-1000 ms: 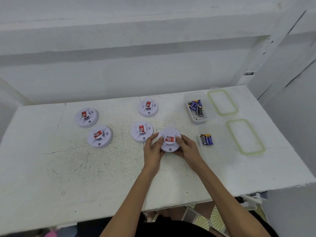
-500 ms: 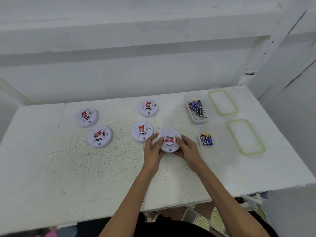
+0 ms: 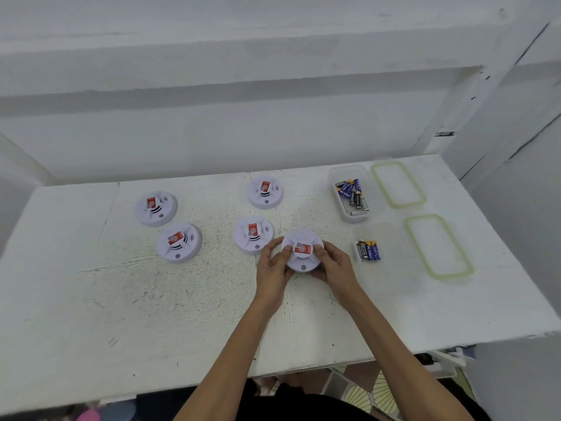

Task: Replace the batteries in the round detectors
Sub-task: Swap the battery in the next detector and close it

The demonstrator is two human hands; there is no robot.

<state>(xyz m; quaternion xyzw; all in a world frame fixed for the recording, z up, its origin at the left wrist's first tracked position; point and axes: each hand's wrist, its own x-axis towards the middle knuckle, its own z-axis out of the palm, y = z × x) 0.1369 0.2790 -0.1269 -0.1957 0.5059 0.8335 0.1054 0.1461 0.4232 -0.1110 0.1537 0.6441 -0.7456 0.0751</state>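
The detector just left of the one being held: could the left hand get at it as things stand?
Probably yes. The left hand grips the held detector, so it must let go first, but the neighbouring detector lies right beside it, with nothing between.

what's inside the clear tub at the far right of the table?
Loose batteries lie in the tub, mostly blue, a few black, heaped at angles. Any beneath the heap are covered, so no exact count.

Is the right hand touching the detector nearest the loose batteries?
Touching. The head view shows the right hand curled round the right rim of the detector, thumb on top.
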